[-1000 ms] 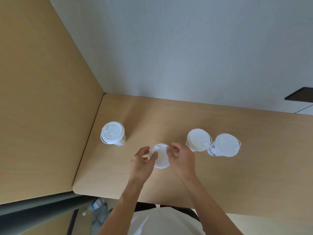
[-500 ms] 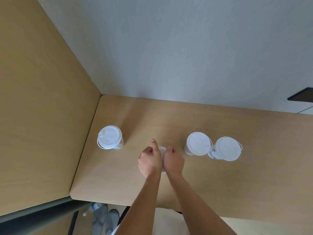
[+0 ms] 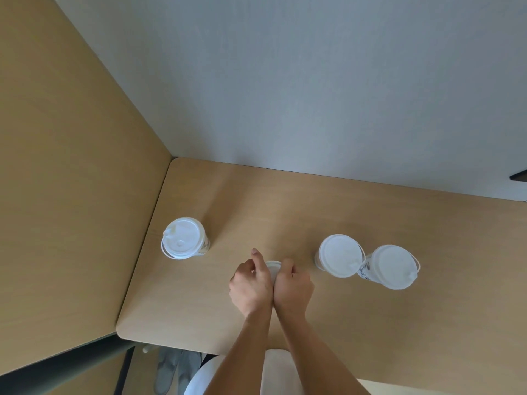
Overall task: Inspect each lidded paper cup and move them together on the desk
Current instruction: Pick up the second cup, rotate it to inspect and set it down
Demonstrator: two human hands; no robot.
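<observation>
Several white lidded paper cups stand on the wooden desk [image 3: 370, 323]. My left hand [image 3: 251, 283] and my right hand [image 3: 293, 286] wrap side by side around the middle cup [image 3: 273, 266]; only a sliver of its white lid shows between them. A lone cup [image 3: 184, 238] stands near the desk's left edge. Two more cups, one [image 3: 340, 255] touching the other [image 3: 393, 266], stand to the right of my hands.
A wooden side panel [image 3: 71, 195] rises along the desk's left edge and a grey wall [image 3: 313, 81] closes the back. A dark object [image 3: 519, 175] juts in at the far right. Below the desk's front edge are grey shoes [image 3: 174, 369].
A second ago my hands held the middle cup with its lid in plain sight. They have since closed over it from both sides, wrists together, and hide nearly all of it.
</observation>
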